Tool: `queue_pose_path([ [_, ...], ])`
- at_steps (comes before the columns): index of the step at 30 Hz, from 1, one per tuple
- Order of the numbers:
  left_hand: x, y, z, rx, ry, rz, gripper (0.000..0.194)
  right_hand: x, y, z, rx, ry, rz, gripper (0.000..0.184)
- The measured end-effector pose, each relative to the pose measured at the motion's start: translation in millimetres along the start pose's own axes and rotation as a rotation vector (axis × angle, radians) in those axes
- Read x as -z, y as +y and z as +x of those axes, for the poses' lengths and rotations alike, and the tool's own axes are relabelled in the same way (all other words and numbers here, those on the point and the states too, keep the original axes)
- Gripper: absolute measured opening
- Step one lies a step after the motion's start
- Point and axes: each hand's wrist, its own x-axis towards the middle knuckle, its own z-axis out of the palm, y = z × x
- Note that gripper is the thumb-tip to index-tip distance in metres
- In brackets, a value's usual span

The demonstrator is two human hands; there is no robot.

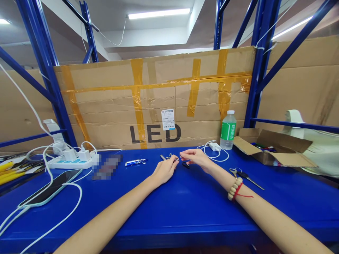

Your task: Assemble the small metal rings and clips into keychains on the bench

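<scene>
My left hand (164, 170) rests low over the blue tabletop, fingers curled and closed on a small shiny metal piece that is mostly covered. Just to its right, my right hand (196, 157) has thumb and fingertips pinched together on a tiny metallic piece (180, 155), too small to name. The two hands are close but apart. Beyond my left fingers lie small silvery metal parts (162, 157). Under my right fingers sits a small black loop-shaped item (185, 165). A slim blue metal cylinder with a clip (135, 162) lies left of my left hand.
A key on a ring (249, 179) lies by my right wrist. Behind it are a white charger with cable (215, 146), a water bottle (228, 130) and an open cardboard box (286, 158). At left are a phone (51, 188) and a power strip (71, 163).
</scene>
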Motion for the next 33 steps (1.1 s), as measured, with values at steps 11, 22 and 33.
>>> queue_pose_path([
  [11,0.2,-1,0,0.012,0.018,-0.056,0.009,-3,4,1,0.082,-0.103,-0.073,0.034],
  [22,-3.9,-4,-3,-0.127,0.069,-0.172,0.012,6,4,2,-0.214,-0.189,-0.027,0.038],
  [33,-5.6,-3,-1,-0.014,0.112,-0.063,0.016,1,13,9,0.202,-0.024,-0.320,0.045],
])
